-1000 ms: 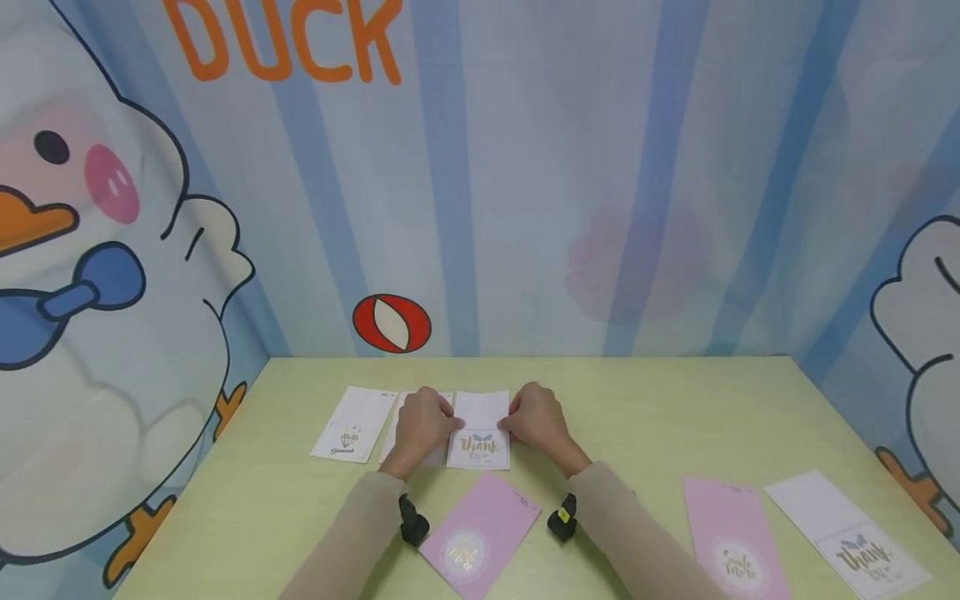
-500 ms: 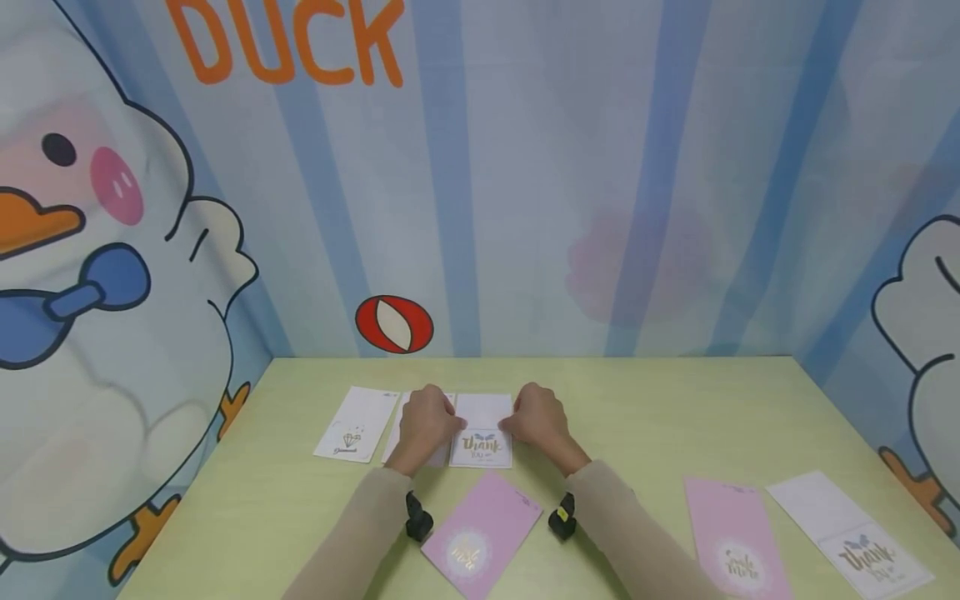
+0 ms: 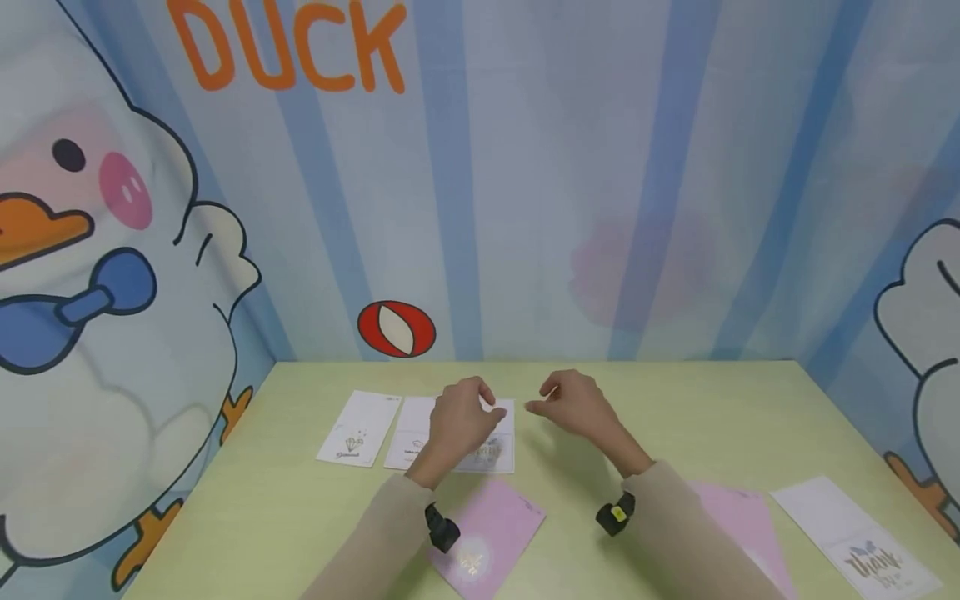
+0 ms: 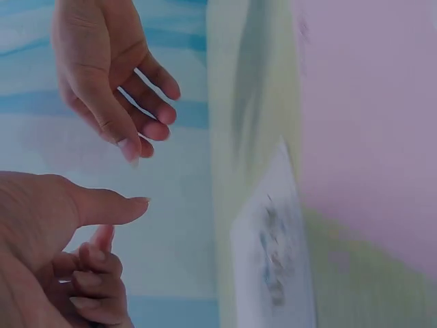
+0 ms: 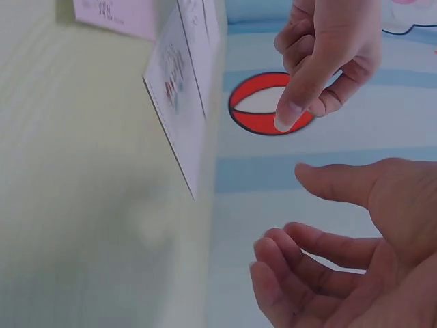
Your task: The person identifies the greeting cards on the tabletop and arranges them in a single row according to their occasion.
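My left hand [image 3: 461, 423] hovers above a white card with "thank you" lettering [image 3: 505, 433] and partly covers it in the head view. Nothing is between its thumb and fingers; in the left wrist view the left hand [image 4: 61, 253] has a straight thumb and loosely bent fingers. To the card's right, my right hand [image 3: 577, 406] is raised off the table, also holding nothing. Its fingers [image 5: 321, 239] curve loosely, apart from the thumb. A second white card [image 3: 407, 425] lies beside the thank-you card, and a white diamond card [image 3: 360, 429] lies at the row's left end.
A pink card [image 3: 498, 521] lies slanted in front of the row, partly under the left wrist. Farther right are another pink card [image 3: 738, 508], partly behind the right sleeve, and another white thank-you card [image 3: 843, 521]. A printed curtain [image 3: 525, 208] stands behind the pale table [image 3: 675, 417].
Both hands have let go of the thank-you card's side edges and lifted. The right hand has moved right, the left slightly right over the card. The card stays flat in the row.
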`<act>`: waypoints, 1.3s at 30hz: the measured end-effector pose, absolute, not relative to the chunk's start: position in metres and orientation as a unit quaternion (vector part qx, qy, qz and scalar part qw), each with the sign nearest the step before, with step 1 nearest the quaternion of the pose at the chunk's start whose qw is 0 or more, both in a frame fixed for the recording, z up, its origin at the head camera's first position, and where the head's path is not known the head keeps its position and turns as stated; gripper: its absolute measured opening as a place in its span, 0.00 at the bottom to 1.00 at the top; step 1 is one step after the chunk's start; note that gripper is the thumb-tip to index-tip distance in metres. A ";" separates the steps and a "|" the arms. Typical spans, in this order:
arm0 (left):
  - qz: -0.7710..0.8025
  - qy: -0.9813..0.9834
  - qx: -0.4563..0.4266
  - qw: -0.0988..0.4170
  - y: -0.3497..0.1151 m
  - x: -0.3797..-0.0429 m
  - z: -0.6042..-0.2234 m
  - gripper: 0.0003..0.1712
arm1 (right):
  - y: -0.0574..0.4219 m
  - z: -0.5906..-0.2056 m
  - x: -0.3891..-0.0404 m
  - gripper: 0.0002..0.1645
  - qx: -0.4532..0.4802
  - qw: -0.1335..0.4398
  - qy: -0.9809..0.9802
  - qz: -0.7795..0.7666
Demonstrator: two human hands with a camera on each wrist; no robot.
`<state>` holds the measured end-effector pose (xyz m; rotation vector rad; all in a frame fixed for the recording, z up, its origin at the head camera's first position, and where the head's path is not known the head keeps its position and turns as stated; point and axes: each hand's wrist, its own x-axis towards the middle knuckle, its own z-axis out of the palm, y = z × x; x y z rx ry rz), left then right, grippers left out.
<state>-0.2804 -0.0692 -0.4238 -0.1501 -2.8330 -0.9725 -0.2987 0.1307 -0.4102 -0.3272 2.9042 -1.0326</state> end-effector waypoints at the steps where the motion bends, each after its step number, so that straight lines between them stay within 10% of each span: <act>1: -0.327 -0.940 -0.058 0.072 -0.062 -0.279 -0.421 0.13 | 0.139 -0.407 -0.296 0.26 -0.115 0.023 0.935 -0.334; 18: -0.315 -0.937 -0.153 0.005 0.080 -0.252 -0.422 0.15 | 0.308 -0.398 -0.238 0.21 -0.133 -0.044 0.945 -0.297; 39: -0.254 -0.938 -0.224 -0.075 0.217 -0.216 -0.449 0.21 | 0.435 -0.435 -0.210 0.35 -0.086 0.110 0.969 -0.202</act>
